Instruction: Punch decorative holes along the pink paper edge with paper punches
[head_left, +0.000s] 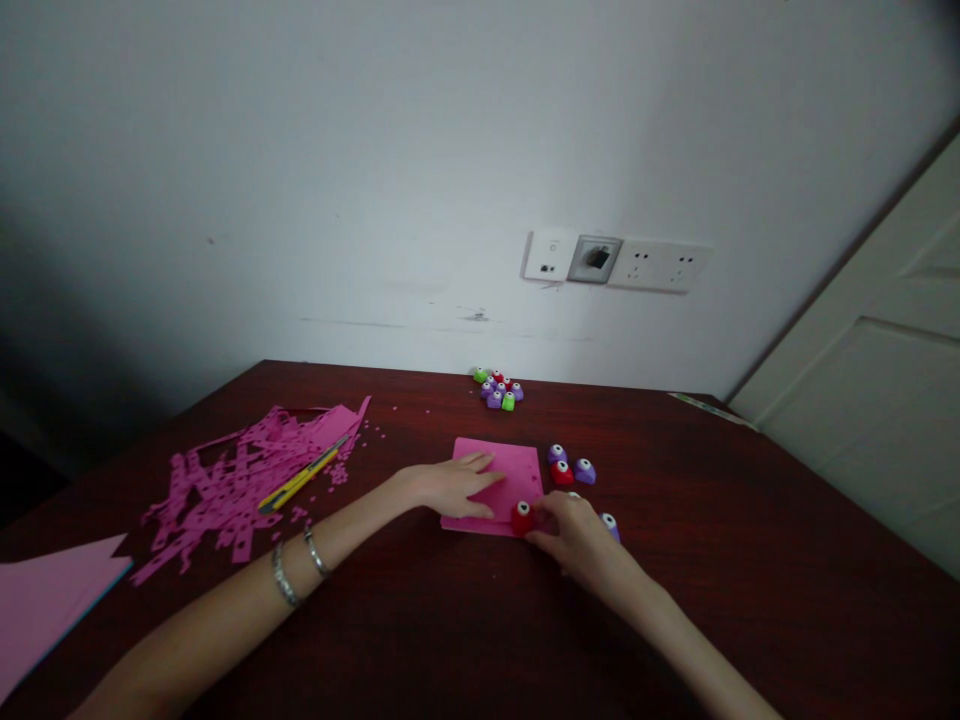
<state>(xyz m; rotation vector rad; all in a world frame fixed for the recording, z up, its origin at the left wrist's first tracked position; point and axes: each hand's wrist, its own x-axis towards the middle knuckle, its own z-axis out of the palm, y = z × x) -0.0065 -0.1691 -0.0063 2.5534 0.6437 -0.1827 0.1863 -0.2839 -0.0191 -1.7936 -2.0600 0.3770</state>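
Note:
A square of pink paper (pixel 517 462), seemingly folded or layered, lies on the dark wooden table. Flat on its left half rests my left hand (pixel 459 487), fingers spread. My right hand (pixel 581 532) grips a small red craft punch (pixel 522 518) between thumb and fingers at the paper's lower right corner. A few small marks or holes show along the paper's right side. Just beyond my right hand sit another red craft punch (pixel 562 472) and two purple ones (pixel 585 471). One more purple punch (pixel 610 525) is partly hidden behind that hand.
Several purple, red and green punches (pixel 501 390) cluster near the wall. Left of my hands lies a heap of punched pink scraps (pixel 240 470) with a yellow utility knife (pixel 304 480) on it. Pink sheets (pixel 52 600) lie at the near left. A ruler-like strip (pixel 712 410) is far right.

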